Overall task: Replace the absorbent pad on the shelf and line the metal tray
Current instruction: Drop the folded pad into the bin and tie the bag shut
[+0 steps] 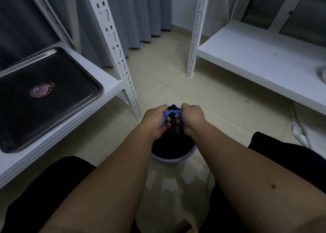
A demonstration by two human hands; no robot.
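Note:
A bare metal tray (53, 84) with a round sticker in its middle lies on the white shelf (109, 84) at the left. On the floor between my knees stands a pale bin (173, 159) lined with a black bag (169, 148). My left hand (155, 121) and my right hand (192, 118) each grip an end of the bag's blue drawstring (172, 112), stretched between them over the bin's mouth. A white pad-like sheet (303, 127) lies on the floor under the right shelf.
A second white shelf (255, 60) stands at the right with a greyish object (322, 73) at its edge. Perforated white uprights (114, 44) flank a tiled floor gap. Grey curtains hang behind. My dark-clothed knees frame the bin.

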